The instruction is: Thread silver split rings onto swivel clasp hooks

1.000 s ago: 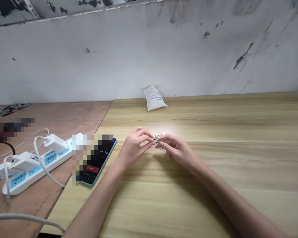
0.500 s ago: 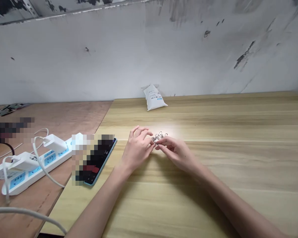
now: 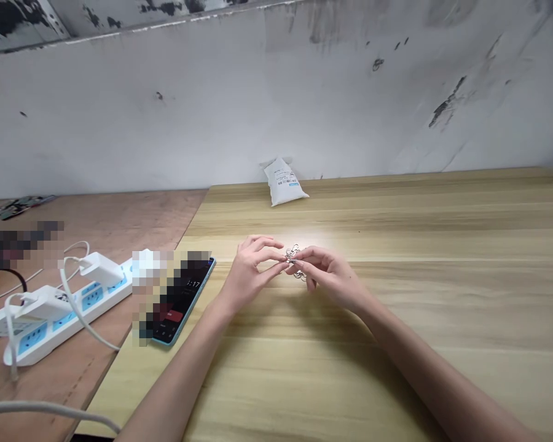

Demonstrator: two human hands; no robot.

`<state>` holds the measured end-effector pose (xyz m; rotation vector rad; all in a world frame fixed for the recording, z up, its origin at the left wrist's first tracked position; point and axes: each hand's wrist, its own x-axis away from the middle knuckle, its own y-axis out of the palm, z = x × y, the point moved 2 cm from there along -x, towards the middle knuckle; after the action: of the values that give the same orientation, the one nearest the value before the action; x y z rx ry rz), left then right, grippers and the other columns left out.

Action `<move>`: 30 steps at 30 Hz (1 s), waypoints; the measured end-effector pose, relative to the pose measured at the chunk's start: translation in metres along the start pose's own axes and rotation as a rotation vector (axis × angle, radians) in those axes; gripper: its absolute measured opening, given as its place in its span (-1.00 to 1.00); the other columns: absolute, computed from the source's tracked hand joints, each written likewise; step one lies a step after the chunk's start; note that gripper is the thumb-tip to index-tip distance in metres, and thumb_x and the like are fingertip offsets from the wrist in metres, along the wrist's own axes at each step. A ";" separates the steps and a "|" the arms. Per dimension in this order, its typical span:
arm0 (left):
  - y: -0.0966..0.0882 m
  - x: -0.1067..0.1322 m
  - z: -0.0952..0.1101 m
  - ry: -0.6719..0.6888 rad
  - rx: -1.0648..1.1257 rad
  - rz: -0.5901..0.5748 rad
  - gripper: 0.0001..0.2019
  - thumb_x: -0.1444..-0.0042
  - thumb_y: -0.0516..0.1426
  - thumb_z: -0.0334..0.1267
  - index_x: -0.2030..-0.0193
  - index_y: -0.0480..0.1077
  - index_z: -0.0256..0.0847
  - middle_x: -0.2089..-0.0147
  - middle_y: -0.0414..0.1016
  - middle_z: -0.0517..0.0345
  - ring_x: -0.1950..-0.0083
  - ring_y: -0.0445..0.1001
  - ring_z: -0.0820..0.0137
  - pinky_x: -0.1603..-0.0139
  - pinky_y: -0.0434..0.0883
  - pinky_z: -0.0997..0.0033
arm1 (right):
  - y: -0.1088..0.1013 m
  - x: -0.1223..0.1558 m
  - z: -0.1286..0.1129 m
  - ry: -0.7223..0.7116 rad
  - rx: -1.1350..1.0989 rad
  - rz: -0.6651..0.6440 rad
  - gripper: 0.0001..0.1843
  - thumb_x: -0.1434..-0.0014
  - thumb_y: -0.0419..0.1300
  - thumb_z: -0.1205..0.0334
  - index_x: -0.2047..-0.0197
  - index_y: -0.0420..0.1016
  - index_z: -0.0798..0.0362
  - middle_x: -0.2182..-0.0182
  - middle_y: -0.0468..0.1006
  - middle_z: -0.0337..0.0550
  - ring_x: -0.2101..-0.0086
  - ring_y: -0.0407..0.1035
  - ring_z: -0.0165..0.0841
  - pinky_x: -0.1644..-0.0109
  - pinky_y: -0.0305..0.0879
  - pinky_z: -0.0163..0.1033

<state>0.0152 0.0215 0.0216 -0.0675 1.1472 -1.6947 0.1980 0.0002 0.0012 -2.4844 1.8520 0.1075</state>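
Observation:
My left hand (image 3: 249,273) and my right hand (image 3: 329,276) meet over the light wooden table (image 3: 396,294). Both pinch a small cluster of silver metal rings (image 3: 294,258) between thumb and fingertips. Part of the cluster hangs just below my right fingers. The rings are tiny and shiny, and I cannot make out how they link. Both forearms reach in from the bottom of the view.
A phone (image 3: 179,301) with a lit screen lies left of my left hand. A white power strip (image 3: 55,313) with plugged chargers and cables sits on the darker table at left. A small white packet (image 3: 286,182) leans at the wall.
My hands stay together on the ring cluster. The left fingers spread half a second ago and have closed back into a pinch; the cluster shifted slightly.

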 end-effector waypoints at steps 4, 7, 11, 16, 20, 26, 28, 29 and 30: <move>-0.001 0.000 -0.002 -0.020 0.073 0.020 -0.92 -0.17 0.22 -0.26 0.24 0.57 -0.06 0.05 0.56 0.11 -0.13 0.36 0.22 -0.18 0.29 0.03 | -0.003 0.000 -0.001 0.019 0.005 -0.009 -0.67 -0.17 0.24 -0.04 0.19 0.49 0.07 0.30 0.63 -0.06 0.56 0.39 -0.44 0.45 0.35 -0.25; -0.001 -0.001 -0.002 -0.055 0.130 0.017 -0.90 -0.19 0.20 -0.24 0.21 0.57 -0.06 0.04 0.55 0.11 -0.13 0.37 0.25 -0.20 0.30 0.07 | -0.004 0.000 -0.002 0.023 0.015 -0.005 -0.67 -0.17 0.24 -0.03 0.20 0.48 0.08 0.32 0.64 -0.07 0.57 0.41 -0.44 0.39 0.38 -0.23; -0.002 -0.001 -0.001 -0.093 0.114 0.014 -0.90 -0.21 0.18 -0.24 0.24 0.55 -0.09 0.03 0.53 0.10 -0.12 0.38 0.25 -0.19 0.31 0.08 | -0.004 0.000 -0.002 0.043 0.012 -0.009 -0.69 -0.17 0.24 -0.03 0.23 0.47 0.08 0.32 0.65 -0.07 0.57 0.41 -0.45 0.40 0.39 -0.24; 0.000 0.000 0.001 0.016 -0.139 -0.018 -0.92 -0.20 0.15 -0.30 0.27 0.50 -0.13 0.07 0.51 0.10 -0.12 0.37 0.22 -0.28 0.17 -0.07 | -0.004 -0.001 0.002 0.097 -0.043 0.000 -0.64 -0.11 0.28 -0.06 0.23 0.46 0.08 0.31 0.65 -0.06 0.57 0.42 -0.45 0.40 0.43 -0.24; 0.008 0.003 0.000 0.117 -0.345 -0.066 -0.90 -0.21 0.12 -0.33 0.27 0.47 -0.12 0.05 0.50 0.11 -0.19 0.32 0.19 -0.37 -0.03 -0.17 | -0.002 -0.003 0.010 0.146 -0.061 0.026 -0.60 -0.06 0.31 -0.10 0.27 0.44 0.09 0.34 0.65 -0.05 0.56 0.46 -0.42 0.41 0.45 -0.23; 0.009 0.003 0.001 -0.012 -0.192 -0.043 -0.96 -0.18 0.15 -0.31 0.24 0.44 -0.15 0.00 0.46 0.05 -0.19 0.31 0.19 -0.33 0.09 -0.09 | 0.004 -0.002 0.008 0.150 -0.112 0.057 -0.59 -0.07 0.31 -0.10 0.23 0.44 0.08 0.28 0.66 -0.05 0.54 0.51 -0.39 0.39 0.47 -0.24; 0.007 0.002 0.000 -0.094 -0.043 -0.031 -0.95 -0.18 0.16 -0.28 0.23 0.45 -0.15 -0.03 0.45 0.03 -0.19 0.31 0.19 -0.25 0.22 -0.02 | 0.004 -0.001 0.005 0.135 -0.119 0.060 -0.61 -0.08 0.31 -0.08 0.22 0.45 0.07 0.26 0.66 -0.05 0.53 0.50 -0.40 0.38 0.48 -0.22; 0.006 0.001 -0.001 -0.121 0.024 -0.038 -0.93 -0.18 0.17 -0.27 0.22 0.46 -0.15 -0.05 0.45 0.02 -0.20 0.31 0.19 -0.23 0.26 0.00 | 0.003 -0.001 0.003 0.130 -0.123 0.061 -0.62 -0.09 0.30 -0.08 0.22 0.46 0.07 0.26 0.66 -0.05 0.53 0.50 -0.40 0.37 0.48 -0.22; 0.006 0.001 -0.001 -0.138 0.083 -0.051 -0.92 -0.19 0.17 -0.25 0.22 0.48 -0.14 -0.06 0.45 0.02 -0.21 0.31 0.19 -0.22 0.27 0.02 | 0.003 -0.001 0.003 0.128 -0.127 0.063 -0.62 -0.09 0.31 -0.07 0.22 0.46 0.07 0.26 0.66 -0.05 0.54 0.50 -0.40 0.37 0.48 -0.22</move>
<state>0.0180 0.0216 0.0166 -0.1606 0.9795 -1.7530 0.1949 0.0002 -0.0014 -2.5728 2.0347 0.0724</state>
